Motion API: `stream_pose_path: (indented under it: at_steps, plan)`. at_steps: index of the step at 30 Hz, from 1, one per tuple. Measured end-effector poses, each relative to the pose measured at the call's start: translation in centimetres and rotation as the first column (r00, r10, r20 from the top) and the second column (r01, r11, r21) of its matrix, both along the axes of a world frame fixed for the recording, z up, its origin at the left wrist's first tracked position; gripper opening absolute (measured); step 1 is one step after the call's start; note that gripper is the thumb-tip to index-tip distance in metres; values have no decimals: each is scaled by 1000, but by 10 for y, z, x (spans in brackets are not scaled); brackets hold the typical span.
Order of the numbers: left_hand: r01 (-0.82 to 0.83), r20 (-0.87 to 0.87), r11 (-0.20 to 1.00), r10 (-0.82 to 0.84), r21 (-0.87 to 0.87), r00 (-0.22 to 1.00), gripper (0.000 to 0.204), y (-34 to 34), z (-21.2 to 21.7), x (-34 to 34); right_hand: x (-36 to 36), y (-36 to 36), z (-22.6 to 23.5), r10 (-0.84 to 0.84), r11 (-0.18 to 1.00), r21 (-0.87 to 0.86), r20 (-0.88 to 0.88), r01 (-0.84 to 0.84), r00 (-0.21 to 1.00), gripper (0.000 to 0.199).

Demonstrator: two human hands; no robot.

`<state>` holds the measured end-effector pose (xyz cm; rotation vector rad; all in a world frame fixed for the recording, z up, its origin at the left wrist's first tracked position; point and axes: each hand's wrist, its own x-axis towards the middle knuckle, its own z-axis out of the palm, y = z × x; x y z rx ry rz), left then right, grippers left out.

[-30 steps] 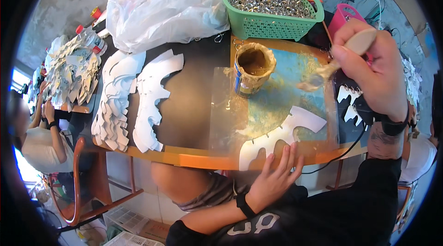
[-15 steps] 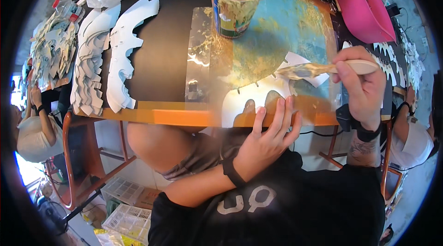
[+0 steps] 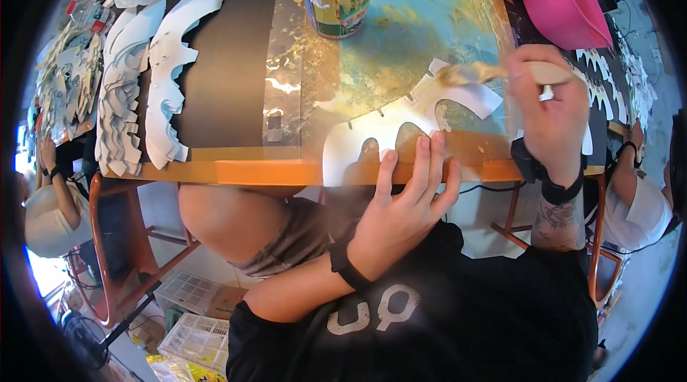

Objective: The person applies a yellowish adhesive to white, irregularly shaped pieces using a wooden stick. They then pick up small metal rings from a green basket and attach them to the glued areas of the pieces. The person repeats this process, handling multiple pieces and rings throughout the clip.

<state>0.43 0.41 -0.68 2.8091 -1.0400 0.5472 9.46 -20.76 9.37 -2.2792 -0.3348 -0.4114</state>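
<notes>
A white curved sheet piece [image 3: 351, 144] with small slits along its far edge and rounded cut-outs on its near side lies on the stained mat. My left hand [image 3: 411, 206] rests with fingers spread, fingertips on the near edge of this piece. My right hand [image 3: 547, 110] is closed round the pale wooden handle of a brush [image 3: 466, 74]. Blurred by motion, the bristles are over the far edge of the piece's right part; whether they touch it I cannot tell. Beyond the piece stands a tub [image 3: 336, 6] with thick yellowish paste caked on its rim.
Stacked white cut pieces [image 3: 120, 95] and a separate curved piece [image 3: 166, 95] lie at the table's left. A transparent blue-green mat [image 3: 401, 6] is smeared with paste. At the far right is a pink container [image 3: 562, 6]. Other people sit on both sides.
The whole view has shifted, so the table's things appear farther left and higher. Across the piece, the brush has moved toward its far right edge. My left hand stays on the piece.
</notes>
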Motion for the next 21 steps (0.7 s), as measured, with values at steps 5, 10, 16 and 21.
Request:
stream_pose_path:
  at_steps: [5,10,16,21]
  plan:
    - [-9,-39,1000,9,-12,999,38,-5,2,-5,-10,3,1,173,969,179,-5,-169,985,11]
    - [-10,-29,1000,10,2,1000,38,-2,2,-2,2,4,8,-149,987,-64,23,150,989,10]
    - [-10,-22,1000,10,15,1000,37,-4,3,-3,-15,10,10,128,992,23,-95,-127,987,8]
    - [-14,-6,1000,14,2,1000,39,-3,1,-3,-20,3,16,-133,988,59,-124,141,983,8]
